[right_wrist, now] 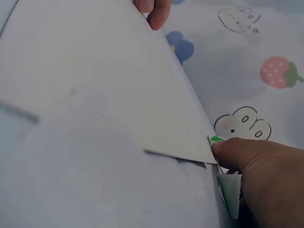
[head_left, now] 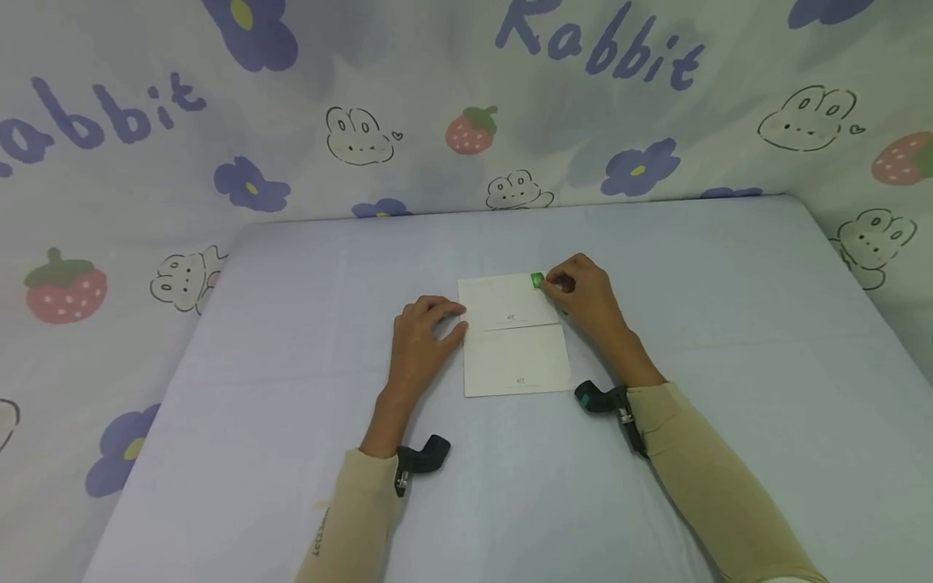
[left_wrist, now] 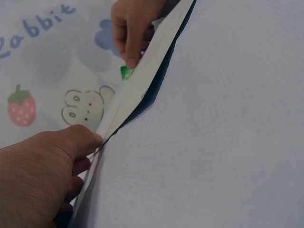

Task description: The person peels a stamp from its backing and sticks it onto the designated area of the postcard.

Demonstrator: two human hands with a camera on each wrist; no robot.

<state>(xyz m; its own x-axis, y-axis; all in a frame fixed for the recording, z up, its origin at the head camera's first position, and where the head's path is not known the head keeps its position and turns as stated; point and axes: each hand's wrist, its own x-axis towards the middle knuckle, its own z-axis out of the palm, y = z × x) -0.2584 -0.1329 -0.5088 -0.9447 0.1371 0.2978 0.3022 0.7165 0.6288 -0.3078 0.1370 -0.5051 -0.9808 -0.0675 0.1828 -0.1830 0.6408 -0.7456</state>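
Note:
Two white envelopes (head_left: 514, 360) lie one above the other on the table, the upper envelope (head_left: 496, 300) overlapping the lower. A small green stamp (head_left: 537, 280) sits at the upper envelope's top right corner. My right hand (head_left: 586, 295) pinches this stamp at its right side, thumb and index fingertip together. Under that hand, in the right wrist view, a pale green piece with a toothed edge (right_wrist: 231, 192) sticks out. My left hand (head_left: 423, 340) touches the upper envelope's left edge, thumb and forefinger spread apart. A dark blue inside (left_wrist: 154, 88) shows at an envelope's lifted edge.
A white cloth (head_left: 291, 340) covers the table. Behind it hangs a curtain (head_left: 423, 81) printed with rabbits, strawberries and flowers. A black wrist camera (head_left: 426, 455) sits on the left wrist, and another black camera (head_left: 601, 398) on the right, beside the lower envelope.

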